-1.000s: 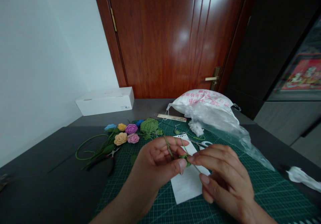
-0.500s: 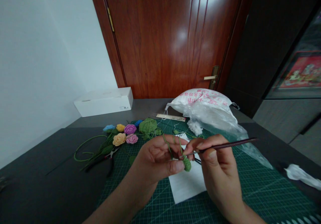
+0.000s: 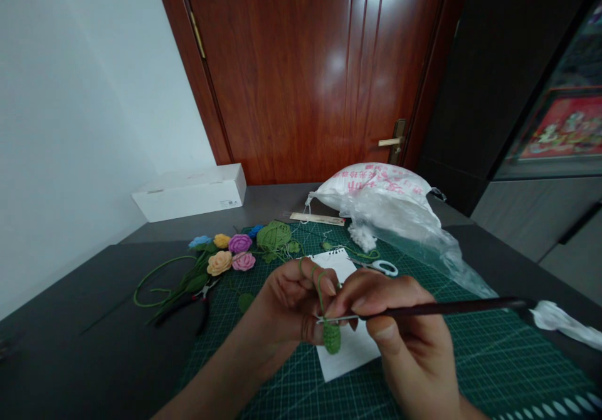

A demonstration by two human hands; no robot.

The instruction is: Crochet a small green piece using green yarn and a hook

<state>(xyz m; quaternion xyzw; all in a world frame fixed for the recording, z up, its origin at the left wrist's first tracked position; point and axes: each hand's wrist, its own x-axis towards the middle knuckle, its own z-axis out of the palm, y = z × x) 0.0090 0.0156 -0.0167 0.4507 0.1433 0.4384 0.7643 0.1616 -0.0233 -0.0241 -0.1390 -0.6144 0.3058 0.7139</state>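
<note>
A small green crocheted piece (image 3: 332, 337) hangs from the fingertips of my left hand (image 3: 294, 298), pinched at its top edge. Green yarn (image 3: 320, 291) runs over the left fingers down to the piece. My right hand (image 3: 409, 332) is closed around the dark handle of a crochet hook (image 3: 437, 308). The hook's thin metal tip lies across the top of the piece, at the stitches; whether it passes through a loop I cannot tell. Below both hands lies a white notepad sheet (image 3: 348, 354), partly covered by them.
Crocheted flowers (image 3: 239, 243) with green stems lie at the left beside black-handled pliers (image 3: 204, 301). Behind my hands are a green yarn ball (image 3: 274, 236), scissors (image 3: 385, 268), a ruler (image 3: 317, 219) and a bag of stuffing (image 3: 376, 188). A cutting mat (image 3: 498, 357) covers the table's middle.
Both hands have shifted slightly left and down with the piece. The hook has swung to nearly level, its tip across the piece's top. The scissors' white handles have come into view.
</note>
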